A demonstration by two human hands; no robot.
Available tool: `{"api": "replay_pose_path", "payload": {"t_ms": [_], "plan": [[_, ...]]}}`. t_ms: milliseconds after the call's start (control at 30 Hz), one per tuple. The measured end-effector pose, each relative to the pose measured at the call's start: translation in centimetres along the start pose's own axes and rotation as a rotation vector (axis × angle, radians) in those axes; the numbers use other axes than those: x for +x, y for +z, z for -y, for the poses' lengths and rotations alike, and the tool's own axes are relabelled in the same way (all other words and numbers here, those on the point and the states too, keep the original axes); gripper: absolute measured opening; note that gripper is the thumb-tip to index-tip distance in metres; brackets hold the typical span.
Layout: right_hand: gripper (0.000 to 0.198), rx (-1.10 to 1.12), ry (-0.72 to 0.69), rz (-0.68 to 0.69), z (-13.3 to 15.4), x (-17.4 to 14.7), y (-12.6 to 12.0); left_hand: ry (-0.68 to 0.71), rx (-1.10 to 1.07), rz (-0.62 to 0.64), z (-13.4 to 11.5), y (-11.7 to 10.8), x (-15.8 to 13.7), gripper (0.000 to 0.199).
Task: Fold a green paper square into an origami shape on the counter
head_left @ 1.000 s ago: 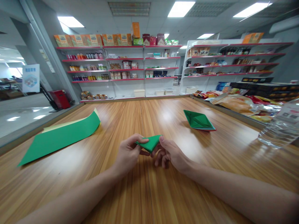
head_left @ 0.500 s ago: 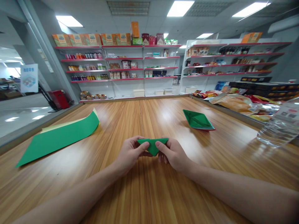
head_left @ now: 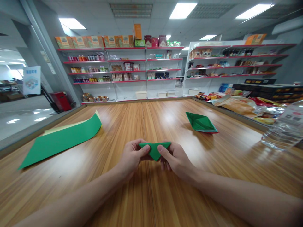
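Note:
Between my two hands is a small piece of folded green paper, its straight edge up and a point toward me. My left hand pinches its left end, thumb on the near face. At the right end, my right hand grips it the same way, with some lower fingers curled beneath. The fingers behind the paper are partly hidden. Farther off to the right lies a folded green paper shape, with other colours showing along its lower edge. Green sheets with pale yellow paper under them rest at the left, one end curling up.
The wooden table has a raised rim. A clear plastic bottle stands at the right, near packaged snacks and stacked black boxes. Stocked shelves line the back. A red case is off to the left.
Both hands hold the folded paper in nearly the same place, and its lower point shows slightly more. The whole view has shifted a little.

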State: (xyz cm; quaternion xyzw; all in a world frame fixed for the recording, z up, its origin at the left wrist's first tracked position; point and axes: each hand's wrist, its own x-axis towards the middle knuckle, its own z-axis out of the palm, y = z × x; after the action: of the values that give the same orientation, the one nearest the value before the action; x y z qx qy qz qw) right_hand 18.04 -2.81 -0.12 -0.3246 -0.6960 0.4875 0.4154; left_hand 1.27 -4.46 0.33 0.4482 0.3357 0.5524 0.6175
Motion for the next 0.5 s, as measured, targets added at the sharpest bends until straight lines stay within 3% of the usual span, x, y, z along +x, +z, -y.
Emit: {"api": "replay_pose_path", "payload": {"t_ms": [133, 233, 367, 500], "plan": [[0.029, -0.208, 0.020, 0.044, -0.1, 0.4, -0.2, 0.024, 0.107, -0.101, 0.0, 0.7, -0.2, 0.023], [0.034, -0.239, 0.068, 0.061, 0.0, 0.2, -0.1, 0.105, 0.471, -0.172, -0.4, 0.7, -0.4, 0.033], [0.041, -0.152, 0.094, 0.241, 0.3, -0.6, 0.6, 0.317, 0.946, -0.291, -0.6, 0.6, -0.6, 0.057], [0.047, -0.127, 0.158, 0.323, 0.6, -1.2, 1.2, 0.275, 0.978, -0.387, -0.4, 1.0, -0.5, 0.061]]}}
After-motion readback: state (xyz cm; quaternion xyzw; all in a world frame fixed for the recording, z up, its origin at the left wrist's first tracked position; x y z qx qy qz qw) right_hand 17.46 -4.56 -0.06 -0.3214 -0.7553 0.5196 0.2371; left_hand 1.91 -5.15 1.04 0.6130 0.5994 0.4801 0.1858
